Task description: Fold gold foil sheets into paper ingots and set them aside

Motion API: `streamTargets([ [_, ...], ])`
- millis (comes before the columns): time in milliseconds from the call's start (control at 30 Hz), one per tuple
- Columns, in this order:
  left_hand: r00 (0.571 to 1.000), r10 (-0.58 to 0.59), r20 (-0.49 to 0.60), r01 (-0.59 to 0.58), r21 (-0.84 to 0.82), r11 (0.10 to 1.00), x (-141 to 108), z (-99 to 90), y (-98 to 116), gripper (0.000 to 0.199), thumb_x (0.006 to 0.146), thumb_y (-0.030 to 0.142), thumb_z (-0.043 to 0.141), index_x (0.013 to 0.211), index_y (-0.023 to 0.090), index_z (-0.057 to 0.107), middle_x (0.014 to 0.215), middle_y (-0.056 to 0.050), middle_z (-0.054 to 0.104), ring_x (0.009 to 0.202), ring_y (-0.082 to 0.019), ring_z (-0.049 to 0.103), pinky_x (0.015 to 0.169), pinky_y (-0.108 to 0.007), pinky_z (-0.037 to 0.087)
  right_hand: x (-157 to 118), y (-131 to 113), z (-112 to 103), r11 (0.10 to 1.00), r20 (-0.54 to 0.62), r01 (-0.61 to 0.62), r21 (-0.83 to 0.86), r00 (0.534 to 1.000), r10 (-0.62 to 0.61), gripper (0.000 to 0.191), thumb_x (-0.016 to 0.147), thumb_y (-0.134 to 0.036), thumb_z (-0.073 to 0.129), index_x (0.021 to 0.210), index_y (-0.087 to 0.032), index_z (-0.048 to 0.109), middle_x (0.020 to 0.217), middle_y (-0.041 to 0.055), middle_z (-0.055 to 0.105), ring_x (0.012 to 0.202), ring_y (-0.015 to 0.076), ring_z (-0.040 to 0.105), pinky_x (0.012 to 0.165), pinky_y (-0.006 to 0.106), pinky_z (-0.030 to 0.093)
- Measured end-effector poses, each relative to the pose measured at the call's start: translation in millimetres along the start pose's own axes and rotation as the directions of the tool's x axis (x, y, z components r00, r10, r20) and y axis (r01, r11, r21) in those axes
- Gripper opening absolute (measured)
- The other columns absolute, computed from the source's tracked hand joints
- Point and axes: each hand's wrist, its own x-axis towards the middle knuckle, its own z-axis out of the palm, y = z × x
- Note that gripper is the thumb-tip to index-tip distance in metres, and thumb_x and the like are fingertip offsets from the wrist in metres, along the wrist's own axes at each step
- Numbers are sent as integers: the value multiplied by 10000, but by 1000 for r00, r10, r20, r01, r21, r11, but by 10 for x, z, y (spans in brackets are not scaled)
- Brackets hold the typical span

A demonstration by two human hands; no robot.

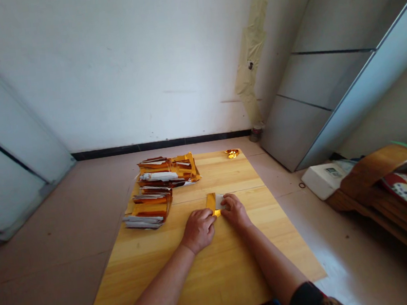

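Observation:
A small piece of gold foil paper [211, 201] lies on the wooden table top between my hands, its right part showing a pale grey-white face. My left hand [198, 229] has its fingers closed at the lower left edge of the paper. At the right edge, my right hand [236, 211] pinches the pale part with bent fingers. The fingertips hide some of the paper's edges. To the left of my hands stand stacks of gold and white foil paper [153, 204], arranged in rows.
A crumpled gold foil piece [232, 153] sits near the far right corner of the wooden table [210, 279]. Beyond the table are a white wall [143, 71] and a grey refrigerator [312, 76]. On the right, a white box [326, 180] rests beside wooden furniture [372, 211].

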Motion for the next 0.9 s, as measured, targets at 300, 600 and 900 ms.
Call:
streamTargets([
  [300, 1000, 1, 1, -1, -14, 1000, 6, -8, 0, 250, 737, 120, 510, 928, 221, 636, 933, -52, 611, 908, -200, 555, 815, -365, 437, 50, 81, 3, 1000, -37, -24, 11, 999, 24, 232, 630, -24, 471, 749, -207, 549, 930, 45, 580, 942, 162, 551, 862, 283, 440],
  [600, 1000, -2, -6, 2, -21, 1000, -5, 5, -7, 239, 758, 133, 517, 944, 218, 640, 944, -58, 617, 912, -207, 561, 814, -376, 438, 98, -122, 75, 975, 31, -77, -210, 996, 86, 182, 643, -189, 648, 813, -203, 585, 1035, 53, 548, 980, 181, 517, 829, 266, 422],
  [900, 1000, 11, -26, -11, -13, 1000, -12, 28, -25, 255, 746, 126, 513, 943, 226, 641, 941, -57, 616, 909, -199, 561, 813, -367, 442, 204, -130, 1, 952, 27, -210, -225, 975, 221, 128, 672, -149, 593, 792, -193, 585, 930, 16, 546, 719, 109, 528, 667, 217, 421],
])
